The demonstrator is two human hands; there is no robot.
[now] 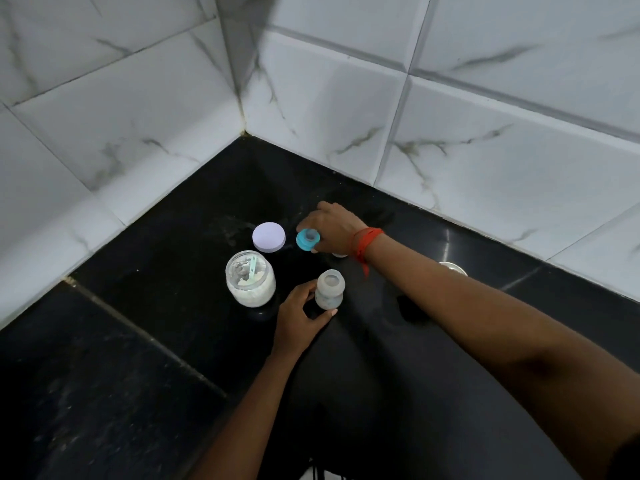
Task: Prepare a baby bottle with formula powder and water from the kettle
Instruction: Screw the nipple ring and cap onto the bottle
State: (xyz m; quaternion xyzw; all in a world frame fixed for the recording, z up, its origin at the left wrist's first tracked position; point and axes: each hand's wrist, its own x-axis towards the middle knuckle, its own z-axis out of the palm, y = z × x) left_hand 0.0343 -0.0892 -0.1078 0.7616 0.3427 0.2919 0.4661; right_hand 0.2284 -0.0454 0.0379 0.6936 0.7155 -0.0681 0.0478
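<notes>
Two hands busy: left hand grip clamped on bottle; right hand grip pinching, seemingly, teal teat ring. Risk: open formula jar beside bottle, elbowed over, powder spilt.

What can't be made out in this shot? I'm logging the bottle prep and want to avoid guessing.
Head view only:
- Kettle: not in frame.
- Baby bottle: contents unreadable, the frosted wall blurs them; left hand covers its base.
- Blue teat ring: right hand hides its far side.
- Small round objects behind the right wrist and forearm: mostly covered, unidentifiable.
- Formula jar: powder level unclear.
</notes>
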